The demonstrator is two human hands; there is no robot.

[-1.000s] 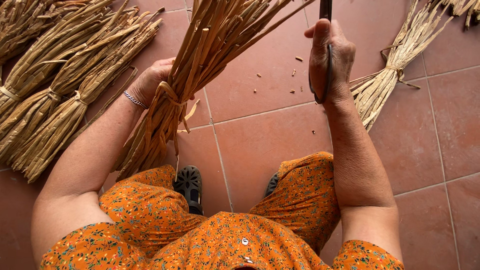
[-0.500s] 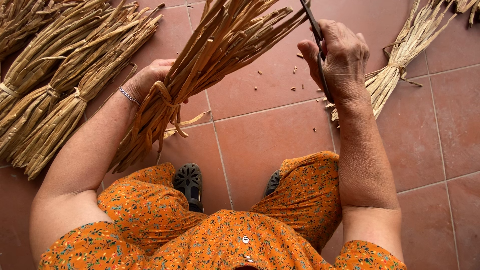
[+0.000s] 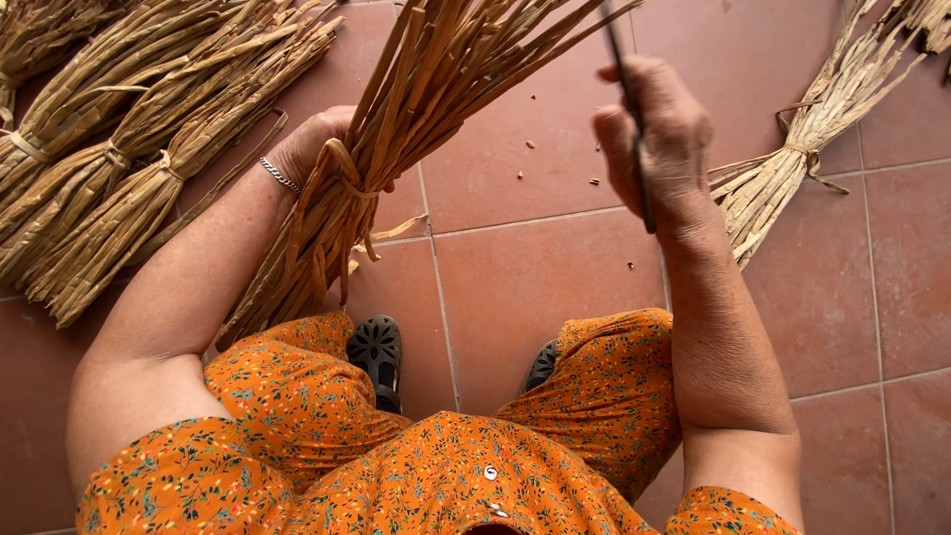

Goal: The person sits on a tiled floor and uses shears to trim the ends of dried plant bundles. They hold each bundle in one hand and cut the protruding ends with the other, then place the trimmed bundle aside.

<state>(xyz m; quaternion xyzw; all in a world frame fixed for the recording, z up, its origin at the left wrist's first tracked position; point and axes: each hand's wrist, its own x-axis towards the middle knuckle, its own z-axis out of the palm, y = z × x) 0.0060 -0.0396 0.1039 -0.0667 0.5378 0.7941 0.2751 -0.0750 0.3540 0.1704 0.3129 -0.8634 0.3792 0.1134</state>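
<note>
Over the tiled floor (image 3: pixel 555 287), between the knees: left hand (image 3: pixel 315 149) clenched around a tied bundle of dried reeds (image 3: pixel 396 149) at its binding knot, bundle tilted, butt ends down toward the left knee, tips fanning up past the top edge. Right hand (image 3: pixel 659 139) clenched on a thin dark tool (image 3: pixel 634 119), blade or rod, can't tell which; it runs up from the fist toward the reed tips, close to them, contact not visible. More tied bundles (image 3: pixel 129 168) lie on the floor at the left edge, one more (image 3: pixel 802 168) at the right edge just beside the right forearm. Small bits of debris (image 3: pixel 594 181) on the tiles between the hands. Black shoes (image 3: pixel 376 352) directly under the work. Risks, as I judge them: tool passes near the left-hand fingers (image 3: pixel 337 124) if it travels down the stalks, so a slip could hit them; binding looks loose-ended, so stalks could slide out if the grip relaxes; anything dropped lands on the feet.
</note>
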